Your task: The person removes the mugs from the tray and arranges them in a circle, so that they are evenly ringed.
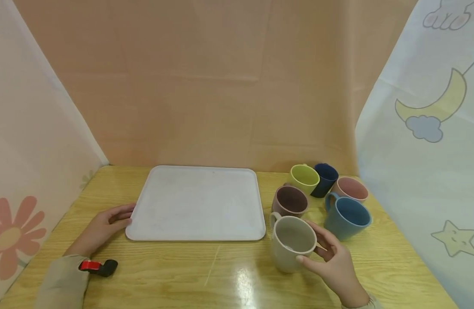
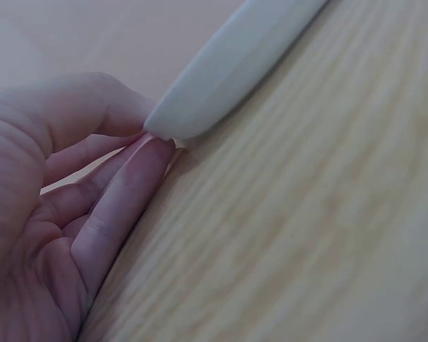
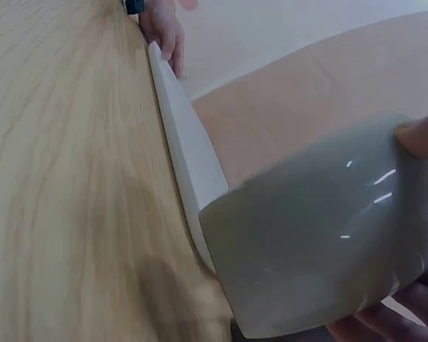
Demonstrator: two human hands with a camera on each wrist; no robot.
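A cream mug is in my right hand, gripped by its side between thumb and fingers, with its handle pointing away from the hand. In the right wrist view the mug appears raised off the table, and a shadow falls beside it. At the left, my left hand pinches the near-left edge of a white rectangular tray. The left wrist view has the thumb at the upper rim of the tray and a fingertip below it. The tray lies flat and bears nothing.
Right of the tray stand a brown mug, a yellow-green mug, a navy mug, a pink mug and a blue mug. Patterned sheets hang at both sides, and an orange-brown sheet closes the back.
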